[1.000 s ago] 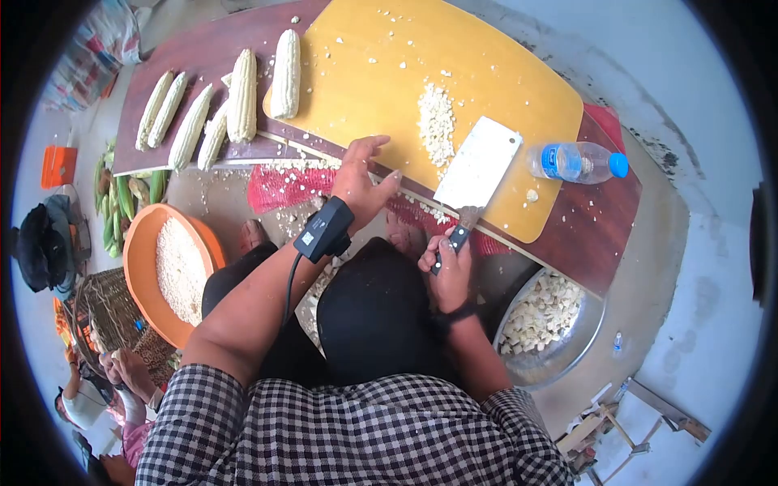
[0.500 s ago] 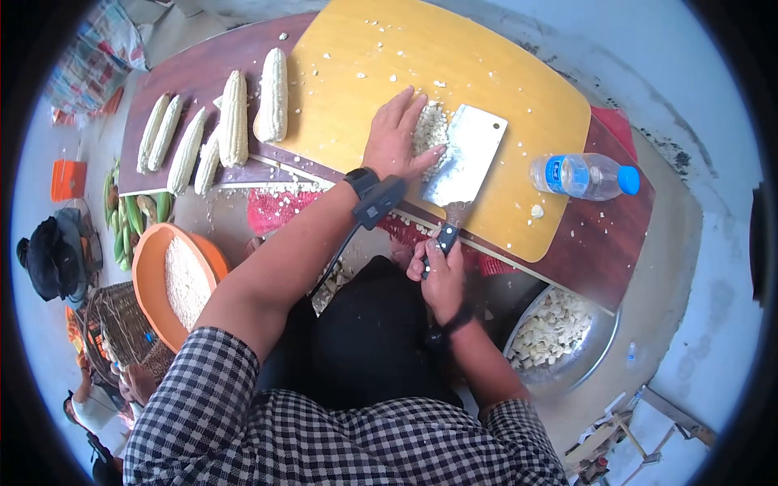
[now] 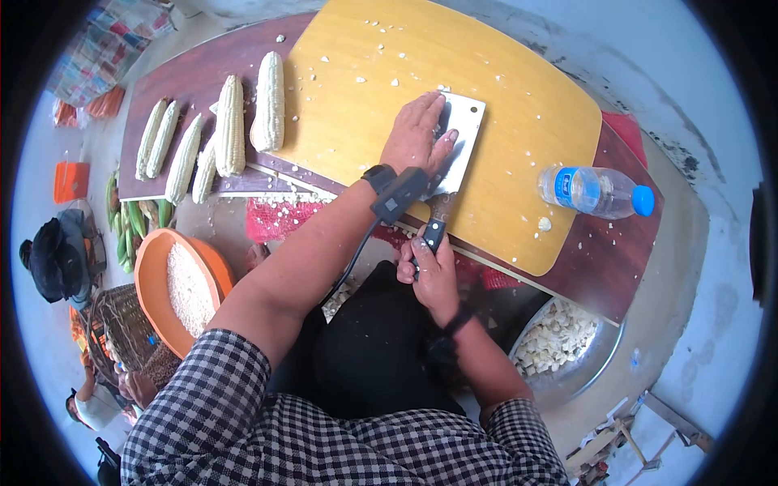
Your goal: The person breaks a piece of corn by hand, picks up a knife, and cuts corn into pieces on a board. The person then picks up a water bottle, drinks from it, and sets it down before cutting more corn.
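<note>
My right hand (image 3: 429,263) is wrapped round the black handle of a cleaver (image 3: 460,146). The broad blade lies over the yellow board (image 3: 510,162), pointing away from me. My left hand (image 3: 416,136) rests on the blade's left part with its fingers stretched out and holds nothing. The pile of chopped kernels is hidden under the hand and blade. Small white bits are scattered over the board. Left of the board's edge stand several white corn cobs (image 3: 230,125) lying on the dark red table (image 3: 275,49).
A water bottle (image 3: 596,192) lies at the right. Below the table are a metal basin (image 3: 608,344) of white pieces, an orange basin (image 3: 150,283) of kernels, a wicker basket (image 3: 126,320) and green husked cobs (image 3: 130,227). Another person (image 3: 97,405) is at the lower left.
The cleaver has moved left over where the kernel pile showed. My left hand has shifted right onto the blade, and my right hand has moved slightly left with the handle.
</note>
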{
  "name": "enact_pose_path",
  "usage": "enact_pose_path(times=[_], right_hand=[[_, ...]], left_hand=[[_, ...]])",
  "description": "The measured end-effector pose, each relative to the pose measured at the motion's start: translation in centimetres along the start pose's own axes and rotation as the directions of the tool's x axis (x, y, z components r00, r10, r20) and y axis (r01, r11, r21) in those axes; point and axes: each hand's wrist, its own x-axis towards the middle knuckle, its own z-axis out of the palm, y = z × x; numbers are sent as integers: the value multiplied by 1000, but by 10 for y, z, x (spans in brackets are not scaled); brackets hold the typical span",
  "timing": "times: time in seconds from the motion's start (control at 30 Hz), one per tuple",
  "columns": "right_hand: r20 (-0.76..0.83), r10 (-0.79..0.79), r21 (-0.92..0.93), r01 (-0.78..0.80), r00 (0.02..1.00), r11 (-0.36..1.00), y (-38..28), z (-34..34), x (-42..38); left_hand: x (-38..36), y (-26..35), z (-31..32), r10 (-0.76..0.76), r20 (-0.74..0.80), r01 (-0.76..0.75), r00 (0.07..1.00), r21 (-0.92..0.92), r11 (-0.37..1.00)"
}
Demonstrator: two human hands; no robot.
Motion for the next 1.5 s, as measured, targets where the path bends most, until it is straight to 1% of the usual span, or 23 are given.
enact_pose_path(times=[0.17,0.3,0.4,0.43,0.57,0.6,0.7,0.73,0.83,0.87,0.93,0.97,1.03,1.07,1.1,1.13,1.17,1.27,1.3,1.33,1.37,1.43,1.5], right_hand=[[84,-21,49,17,996,999,-2,4,-4],[96,32,95,-41,995,995,-7,5,-13],[119,53,101,-65,991,993,-9,10,-22],[129,60,97,-72,990,993,-10,12,-26],[138,91,64,-100,986,993,-20,30,-44],[152,103,27,-109,983,994,-23,37,-47],[228,111,-66,-98,967,993,-31,58,-59],[249,111,-119,-84,962,989,-34,69,-64],[297,197,-208,-138,934,968,-29,101,-78],[344,223,-240,-145,912,960,-24,115,-82],[403,277,-303,-158,872,940,-13,149,-95],[428,331,-333,-194,841,923,-3,167,-102],[466,413,-393,-236,782,889,18,201,-114],[476,458,-425,-260,750,867,30,221,-122],[509,490,-457,-261,707,850,43,240,-129],[516,508,-496,-243,690,834,67,246,-125],[526,534,-533,-233,662,814,88,266,-132],[532,628,-625,-237,568,744,144,322,-162],[504,652,-660,-234,566,714,160,337,-168],[518,661,-668,-226,543,709,177,347,-170],[524,668,-667,-233,528,708,174,334,-138],[545,646,-688,-155,535,709,207,358,-153],[550,627,-702,-102,552,705,219,366,-153]], left_hand=[[-9,-2,3,-47,-21,44,999,-136,990],[-16,2,2,-100,-53,86,994,-215,973],[-20,8,-6,-154,-44,140,987,-233,962],[-22,10,-9,-150,-59,133,987,-232,964],[-27,23,-33,-132,-153,98,979,-215,972],[-27,28,-41,-129,-185,91,974,-201,975],[-29,41,-74,-146,-340,75,929,-211,975],[-31,42,-85,-143,-390,69,910,-198,978],[-52,47,-137,-168,-501,92,849,-173,981],[-62,48,-160,-168,-533,87,829,-174,981],[-90,47,-205,-176,-611,123,772,-128,984],[-104,46,-229,-174,-648,135,741,-110,985],[-137,45,-281,-230,-686,259,690,-63,964],[-158,52,-312,-262,-681,318,684,-44,947],[-180,49,-335,-247,-710,352,660,2,936],[-204,31,-347,-200,-741,348,641,48,936],[-231,25,-374,-153,-770,358,619,103,928],[-315,25,-447,-130,-809,511,574,229,828],[-339,17,-462,-113,-837,523,535,223,823],[-361,13,-476,-134,-868,593,478,206,779],[-355,-1,-458,-246,-871,659,425,112,744],[-409,-14,-486,-244,-907,776,344,128,618],[-429,-18,-490,-257,-952,809,164,-19,588]])
